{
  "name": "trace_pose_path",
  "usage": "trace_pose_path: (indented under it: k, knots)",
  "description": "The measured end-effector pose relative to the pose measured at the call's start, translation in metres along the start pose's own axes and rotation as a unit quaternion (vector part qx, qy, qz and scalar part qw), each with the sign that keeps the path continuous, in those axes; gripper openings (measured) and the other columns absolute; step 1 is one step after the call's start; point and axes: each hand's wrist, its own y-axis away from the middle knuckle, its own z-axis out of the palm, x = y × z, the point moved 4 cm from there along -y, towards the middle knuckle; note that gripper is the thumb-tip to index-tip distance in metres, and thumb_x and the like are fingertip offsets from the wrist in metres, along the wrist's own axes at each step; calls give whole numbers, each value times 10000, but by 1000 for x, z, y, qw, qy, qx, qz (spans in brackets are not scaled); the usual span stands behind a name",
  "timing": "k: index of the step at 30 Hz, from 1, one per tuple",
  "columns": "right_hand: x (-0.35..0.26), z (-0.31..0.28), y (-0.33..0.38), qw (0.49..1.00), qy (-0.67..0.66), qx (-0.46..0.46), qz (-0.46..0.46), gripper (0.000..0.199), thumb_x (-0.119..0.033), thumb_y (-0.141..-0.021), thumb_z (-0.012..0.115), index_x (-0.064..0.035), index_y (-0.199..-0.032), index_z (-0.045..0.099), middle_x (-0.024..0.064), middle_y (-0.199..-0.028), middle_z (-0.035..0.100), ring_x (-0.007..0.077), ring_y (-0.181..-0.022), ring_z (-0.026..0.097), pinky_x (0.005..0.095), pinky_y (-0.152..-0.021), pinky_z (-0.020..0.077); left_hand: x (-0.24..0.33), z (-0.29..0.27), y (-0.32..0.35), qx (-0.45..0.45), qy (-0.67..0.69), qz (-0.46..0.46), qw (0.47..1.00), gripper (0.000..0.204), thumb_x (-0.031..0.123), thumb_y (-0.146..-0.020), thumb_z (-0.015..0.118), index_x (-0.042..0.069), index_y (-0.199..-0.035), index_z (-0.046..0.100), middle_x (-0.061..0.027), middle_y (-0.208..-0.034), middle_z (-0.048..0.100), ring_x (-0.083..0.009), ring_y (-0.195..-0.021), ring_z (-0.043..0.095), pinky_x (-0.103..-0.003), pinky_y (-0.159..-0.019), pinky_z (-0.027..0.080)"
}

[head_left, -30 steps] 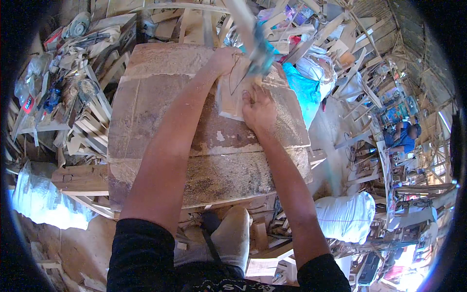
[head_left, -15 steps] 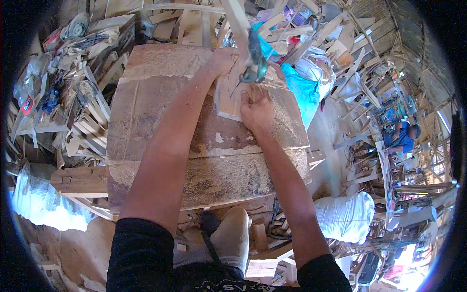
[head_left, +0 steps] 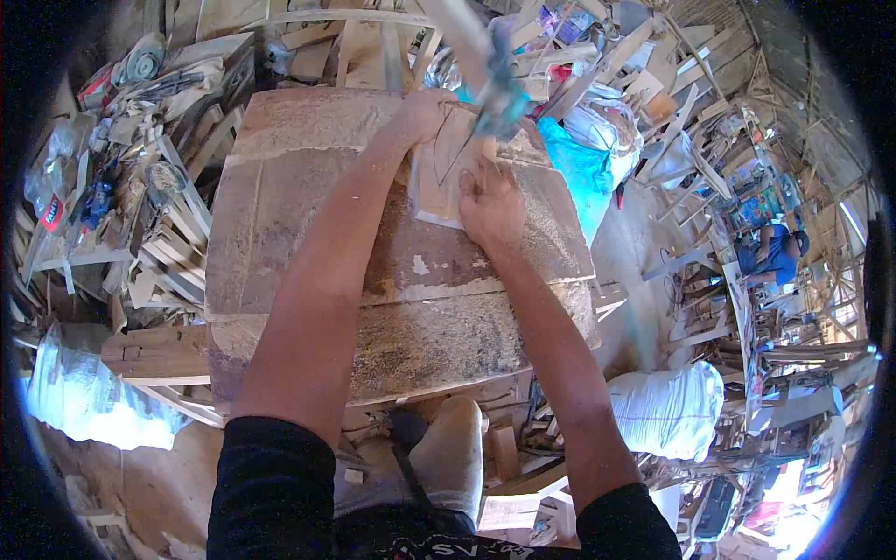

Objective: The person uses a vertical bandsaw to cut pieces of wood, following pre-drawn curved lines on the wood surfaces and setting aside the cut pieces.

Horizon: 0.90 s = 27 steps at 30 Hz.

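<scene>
A pale wooden board [head_left: 436, 194] with a curved dark line drawn on it lies flat on a worn brown worktop [head_left: 308, 215]. My left hand [head_left: 429, 116] is closed on its far left edge, fingers partly hidden. At the board's right side, my right hand [head_left: 495, 207] presses down with curled fingers, gripping it. Above the board, between and beyond my hands, hangs a wooden arm [head_left: 459, 35] with a blurred teal fitting [head_left: 502, 103] at its end. Whether a blade runs from the fitting into the board I cannot make out.
Sawdust covers the worktop's near part. Wood offcuts and tools crowd a bench [head_left: 98, 247] at the left. A turquoise sheet [head_left: 577, 177] and a white sack [head_left: 667, 411] lie to the right. Farther right sits a person in blue [head_left: 773, 257] among wooden parts.
The wooden arm and its teal fitting have shifted up and to the right and are more blurred. Both hands keep their hold on the board, which has hardly moved.
</scene>
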Motion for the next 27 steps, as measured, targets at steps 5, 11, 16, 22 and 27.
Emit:
trace_pose_path:
  k: [5,11,16,22,27]
  knots:
    - [-35,-1,-12,999,-35,-4,-9,368,-292,-851,676,-83,-1148,736,249,-1000,715,433,-909,713,553,-816,585,-51,-8,-22,14,-37,13,999,325,270,-949,581,114,-1178,749,-243,-1165,718,-403,-1077,694,-477,-955,543]
    - [25,1,1,989,-103,-105,5,273,-325,-841,664,-82,-896,777,185,-821,730,351,-805,723,495,-768,578,-5,81,-34,-44,-14,34,998,337,270,-956,569,110,-1206,728,-242,-1181,711,-402,-1092,687,-479,-964,537]
    - [-6,-4,-2,997,-6,70,2,350,-366,-830,615,-64,-753,774,243,-1128,675,414,-1139,602,541,-1029,461,19,94,-50,-66,-37,23,997,348,270,-962,559,107,-1230,711,-241,-1195,706,-402,-1104,681,-482,-972,532]
    - [4,-4,0,992,-95,-20,78,467,-360,-806,667,-33,-1133,726,338,-1199,572,482,-1232,509,601,-1107,372,27,94,-36,-92,-52,2,994,363,269,-970,547,103,-1258,691,-240,-1211,699,-401,-1118,675,-484,-982,526]
    - [-3,2,-4,990,-109,-36,76,538,-351,-823,657,-35,-1258,664,357,-1247,556,517,-1276,481,607,-1170,308,21,75,-30,-93,-66,-9,993,376,269,-976,537,99,-1282,674,-240,-1225,694,-401,-1131,669,-487,-990,521]
